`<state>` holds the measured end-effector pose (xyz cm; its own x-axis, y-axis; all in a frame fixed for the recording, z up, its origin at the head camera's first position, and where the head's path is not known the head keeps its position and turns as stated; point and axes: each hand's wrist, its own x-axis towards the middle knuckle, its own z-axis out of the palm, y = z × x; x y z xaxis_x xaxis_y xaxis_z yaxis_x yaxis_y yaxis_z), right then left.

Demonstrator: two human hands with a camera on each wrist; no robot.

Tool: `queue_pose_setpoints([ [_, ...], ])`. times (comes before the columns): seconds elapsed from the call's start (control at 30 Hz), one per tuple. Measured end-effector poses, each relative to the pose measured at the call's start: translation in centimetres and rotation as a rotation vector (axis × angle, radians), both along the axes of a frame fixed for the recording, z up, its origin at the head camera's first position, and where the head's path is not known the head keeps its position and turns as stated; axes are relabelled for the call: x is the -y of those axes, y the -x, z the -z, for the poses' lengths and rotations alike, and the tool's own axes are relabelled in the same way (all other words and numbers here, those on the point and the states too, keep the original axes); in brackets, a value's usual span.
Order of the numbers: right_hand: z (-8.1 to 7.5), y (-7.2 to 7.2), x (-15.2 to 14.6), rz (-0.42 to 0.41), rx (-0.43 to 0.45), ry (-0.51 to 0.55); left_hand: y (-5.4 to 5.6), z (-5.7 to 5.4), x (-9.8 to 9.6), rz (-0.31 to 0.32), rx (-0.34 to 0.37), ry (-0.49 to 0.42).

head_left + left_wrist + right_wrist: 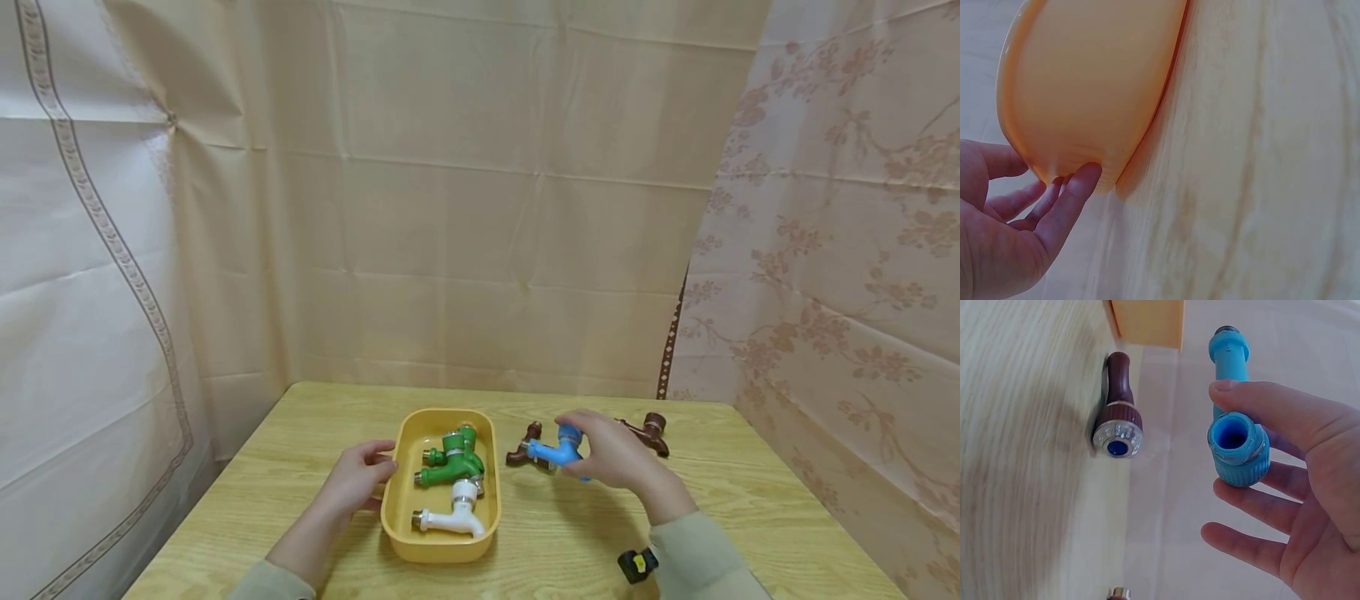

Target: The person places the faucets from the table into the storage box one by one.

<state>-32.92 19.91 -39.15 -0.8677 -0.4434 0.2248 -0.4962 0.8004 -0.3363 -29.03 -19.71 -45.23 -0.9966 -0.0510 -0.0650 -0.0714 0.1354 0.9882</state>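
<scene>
My right hand [611, 450] grips a light blue tap [553, 452], thumb on one side and fingers on the other. In the right wrist view the blue tap [1232, 369] is held above the table, its open spout toward the camera. My left hand [356, 482] touches the left side of a yellow tray [441, 552], and in the left wrist view its fingertips rest against the tray's outer wall [1091, 94]. Inside the tray lie two green taps [453, 471], one overlapping the other, and a white tap [453, 521] nearest me.
A brown tap [517, 457] lies just right of the tray, partly behind the blue one. Farther right, another brown tap [654, 432] lies beyond my right hand. A small black object with a yellow mark [637, 566] shows beside my right sleeve. Curtains [495, 208] surround the wooden table [750, 508].
</scene>
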Motion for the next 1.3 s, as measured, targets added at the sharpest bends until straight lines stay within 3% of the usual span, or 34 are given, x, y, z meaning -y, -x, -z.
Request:
queue_pose_setpoints([
  [0.7, -1.4, 1.3, 3.7, -0.033, -0.090, -0.059, 0.0, -0.1, 0.0, 0.001, 0.002, 0.002],
  [1.3, -2.0, 2.4, 6.1, -0.053, -0.109, -0.091, 0.0, 0.0, 0.0, 0.006, -0.016, 0.000],
])
